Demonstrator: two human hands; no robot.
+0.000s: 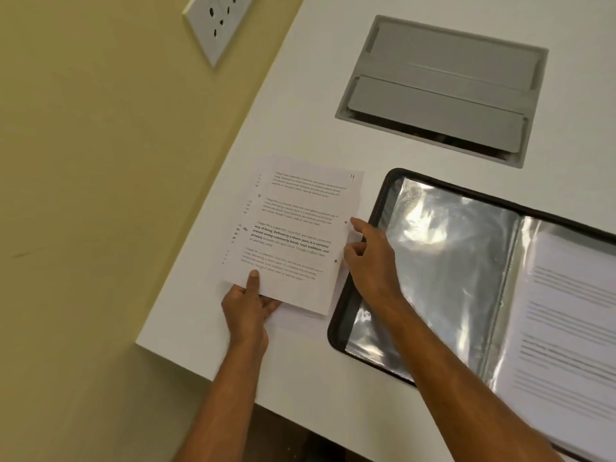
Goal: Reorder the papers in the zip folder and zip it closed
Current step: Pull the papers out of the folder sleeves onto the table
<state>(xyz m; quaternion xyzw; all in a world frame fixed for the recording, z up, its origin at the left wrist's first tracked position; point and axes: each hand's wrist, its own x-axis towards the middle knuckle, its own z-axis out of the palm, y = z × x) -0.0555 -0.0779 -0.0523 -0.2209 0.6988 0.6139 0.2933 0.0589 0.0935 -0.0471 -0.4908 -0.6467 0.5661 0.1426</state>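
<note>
1. Papers [296, 235]: a small stack of printed sheets lay on the white table [333, 95], at about 9 o'clock from the open zip folder [473, 278]. The top sheet carried four blocks of text and a handwritten mark at its upper right corner.
2. Left hand [248, 305] held the stack at its near edge, around 6 o'clock on the sheet: thumb pressed on top of the page, fingers curled beneath it.
3. Right hand [370, 261] sat at the stack's right edge, roughly 3 o'clock on the sheet. Index finger extended along the paper's edge, the other fingers curled; it appeared to pinch the edge of a sheet, though the exact contact was hard to make out. Its forearm crossed over the folder's left half.
4. Zip folder lay open flat, dark zipper border visible round its rim. Left half showed glossy clear sleeves with glare; right half, towards 3 o'clock, held a printed page in a sleeve, text blurred.
5. Grey cable hatch [443, 91] was set into the table at 12 o'clock from the folder, well apart from the papers.
6. Wall socket [216, 25] sat on the yellowish wall [100, 195] at about 11 o'clock from the papers.
</note>
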